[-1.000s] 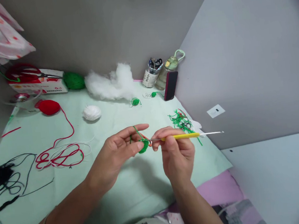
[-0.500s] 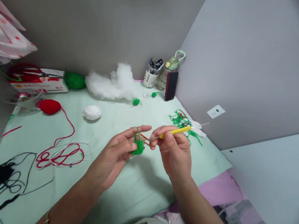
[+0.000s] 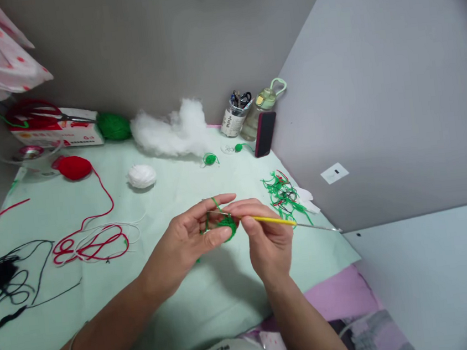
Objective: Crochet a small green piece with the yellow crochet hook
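Note:
Over the middle of the table, my left hand pinches a small piece of green crochet between thumb and fingers. A strand of green yarn loops over its raised index finger. My right hand grips a crochet hook by its yellow handle, like a pen. The hook's thin metal shaft crosses the top edge of the green piece and points left, its tip near my left fingers. Its other metal end sticks out to the right. My fingers hide part of the crochet.
White stuffing, a green yarn ball, a red yarn ball and a white yarn ball lie toward the back. Black yarn is tangled at left. A phone leans by a bottle. Yarn scraps lie at right.
The hook has swung so its left tip now reaches across the green piece and its right end dips lower. The green piece has turned and shifted slightly right, with my left thumb across it.

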Available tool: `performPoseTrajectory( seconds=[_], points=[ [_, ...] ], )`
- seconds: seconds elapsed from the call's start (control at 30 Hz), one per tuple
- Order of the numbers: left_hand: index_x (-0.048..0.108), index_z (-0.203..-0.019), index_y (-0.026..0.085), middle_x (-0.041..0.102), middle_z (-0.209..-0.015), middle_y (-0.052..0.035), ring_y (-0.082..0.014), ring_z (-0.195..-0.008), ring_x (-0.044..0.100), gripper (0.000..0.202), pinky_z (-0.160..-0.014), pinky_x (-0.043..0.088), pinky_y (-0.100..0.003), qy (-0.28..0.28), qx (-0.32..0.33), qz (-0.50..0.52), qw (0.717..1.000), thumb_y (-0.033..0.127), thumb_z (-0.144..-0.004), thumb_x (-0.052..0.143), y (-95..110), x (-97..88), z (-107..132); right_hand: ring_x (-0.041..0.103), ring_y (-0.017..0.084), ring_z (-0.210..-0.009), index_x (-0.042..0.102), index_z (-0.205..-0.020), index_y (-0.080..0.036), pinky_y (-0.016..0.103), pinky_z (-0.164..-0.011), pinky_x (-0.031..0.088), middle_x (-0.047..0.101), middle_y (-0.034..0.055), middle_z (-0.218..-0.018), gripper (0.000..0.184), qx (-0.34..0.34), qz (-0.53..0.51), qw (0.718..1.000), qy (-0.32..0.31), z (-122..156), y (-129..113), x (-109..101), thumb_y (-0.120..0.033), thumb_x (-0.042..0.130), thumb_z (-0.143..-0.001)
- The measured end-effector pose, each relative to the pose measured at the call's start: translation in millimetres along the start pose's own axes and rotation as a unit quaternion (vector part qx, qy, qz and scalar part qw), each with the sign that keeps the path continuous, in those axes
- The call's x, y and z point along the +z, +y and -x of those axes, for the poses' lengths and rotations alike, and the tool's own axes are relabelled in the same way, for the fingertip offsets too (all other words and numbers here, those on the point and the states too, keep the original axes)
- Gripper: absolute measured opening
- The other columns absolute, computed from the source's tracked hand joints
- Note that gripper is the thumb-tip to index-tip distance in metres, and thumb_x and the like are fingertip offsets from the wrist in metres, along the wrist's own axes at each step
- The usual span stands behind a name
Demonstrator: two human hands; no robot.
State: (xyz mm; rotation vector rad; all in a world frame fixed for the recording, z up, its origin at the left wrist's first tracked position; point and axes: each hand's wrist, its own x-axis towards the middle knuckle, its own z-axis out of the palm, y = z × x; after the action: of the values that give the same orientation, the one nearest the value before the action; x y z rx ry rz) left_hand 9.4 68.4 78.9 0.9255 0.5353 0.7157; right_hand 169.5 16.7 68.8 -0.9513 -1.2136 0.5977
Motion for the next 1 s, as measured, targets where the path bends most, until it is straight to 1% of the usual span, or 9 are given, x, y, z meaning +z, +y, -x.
performPoseTrajectory(
  seconds=[0.2,0.47,0.53,0.63,0.73,0.8,0.83,0.9,1.0],
  points=[
    [0.079,-0.132,0.039,0.075,-0.104,-0.0009,-0.0181,-0.099,0.064,0.039,-0.096,0.048,-0.032,-0.052,0.0,-0.032,0.998,0.037,-0.093,0.081,6.9,-6.2,0.5,0.069,0.014,-0.079,0.084,-0.101,-0.033,0.028,-0.069,0.057,0.08,0.0006,-0.093,0.014,0.06,-0.086,0.994,0.011,-1.6,2.4,-0.4,-0.032,0.071,-0.101],
    [0.08,-0.128,0.035,0.067,-0.089,0.0013,-0.0168,-0.088,0.062,0.042,-0.091,0.05,-0.033,0.018,0.027,-0.062,0.998,0.033,-0.087,0.086,7.4,-6.2,3.0,0.067,0.013,-0.067,0.081,-0.095,-0.024,0.028,-0.061,0.058,0.076,0.0022,-0.085,0.014,0.076,-0.094,0.993,0.02,-3.0,2.1,6.6,-0.034,0.072,-0.099],
    [0.08,-0.129,0.035,0.068,-0.09,0.0016,-0.0162,-0.089,0.062,0.042,-0.094,0.05,-0.033,0.049,0.038,-0.066,0.996,0.032,-0.088,0.086,5.8,-3.6,3.8,0.067,0.014,-0.07,0.08,-0.098,-0.024,0.029,-0.061,0.058,0.077,0.0035,-0.088,0.015,0.03,-0.045,0.998,0.029,-2.0,1.1,8.3,-0.03,0.067,-0.102],
    [0.079,-0.13,0.034,0.07,-0.092,0.0013,-0.0166,-0.093,0.063,0.043,-0.096,0.05,-0.032,0.09,0.05,-0.042,0.994,0.03,-0.087,0.087,4.2,1.7,4.6,0.072,0.017,-0.081,0.079,-0.107,-0.026,0.031,-0.066,0.061,0.079,0.0049,-0.096,0.02,-0.101,0.093,0.99,0.028,1.6,0.6,10.9,-0.017,0.062,-0.103],
    [0.08,-0.129,0.032,0.071,-0.094,0.0005,-0.0169,-0.096,0.063,0.044,-0.095,0.05,-0.03,0.084,0.009,0.032,0.996,0.032,-0.085,0.088,3.3,5.4,4.4,0.075,0.02,-0.094,0.078,-0.12,-0.029,0.035,-0.076,0.065,0.079,0.0073,-0.109,0.033,-0.244,0.269,0.932,0.013,7.0,3.3,12.7,-0.007,0.063,-0.099],
    [0.082,-0.126,0.031,0.073,-0.098,-0.0009,-0.0172,-0.099,0.062,0.041,-0.093,0.049,-0.028,0.06,-0.033,0.078,0.995,0.034,-0.085,0.086,3.0,5.2,3.6,0.075,0.021,-0.098,0.077,-0.124,-0.028,0.036,-0.078,0.065,0.078,0.0087,-0.114,0.037,-0.291,0.319,0.902,0.011,9.1,5.3,12.8,-0.005,0.064,-0.098],
    [0.083,-0.123,0.03,0.074,-0.1,-0.0016,-0.0173,-0.1,0.062,0.039,-0.092,0.049,-0.027,0.047,-0.048,0.096,0.993,0.034,-0.084,0.085,3.1,4.3,3.0,0.075,0.021,-0.097,0.077,-0.124,-0.028,0.036,-0.078,0.065,0.079,0.0088,-0.113,0.036,-0.291,0.31,0.905,0.01,9.1,5.5,12.4,-0.006,0.064,-0.098],
    [0.086,-0.117,0.027,0.075,-0.102,-0.003,-0.0174,-0.099,0.061,0.035,-0.089,0.049,-0.025,0.025,-0.061,0.124,0.99,0.032,-0.083,0.083,4.3,1.5,1.6,0.075,0.02,-0.093,0.078,-0.121,-0.027,0.036,-0.075,0.064,0.08,0.0075,-0.105,0.031,-0.248,0.241,0.938,0.014,7.1,4.1,10.5,-0.009,0.062,-0.101],
    [0.089,-0.108,0.022,0.075,-0.102,-0.0044,-0.0157,-0.087,0.058,0.031,-0.083,0.05,-0.025,0.021,-0.054,0.141,0.988,0.028,-0.08,0.079,8.6,-3.1,-0.3,0.073,0.019,-0.078,0.079,-0.108,-0.026,0.034,-0.066,0.062,0.079,0.0048,-0.091,0.019,-0.118,0.107,0.987,0.04,1.0,-1.3,5.6,-0.02,0.062,-0.104]
  ],
)
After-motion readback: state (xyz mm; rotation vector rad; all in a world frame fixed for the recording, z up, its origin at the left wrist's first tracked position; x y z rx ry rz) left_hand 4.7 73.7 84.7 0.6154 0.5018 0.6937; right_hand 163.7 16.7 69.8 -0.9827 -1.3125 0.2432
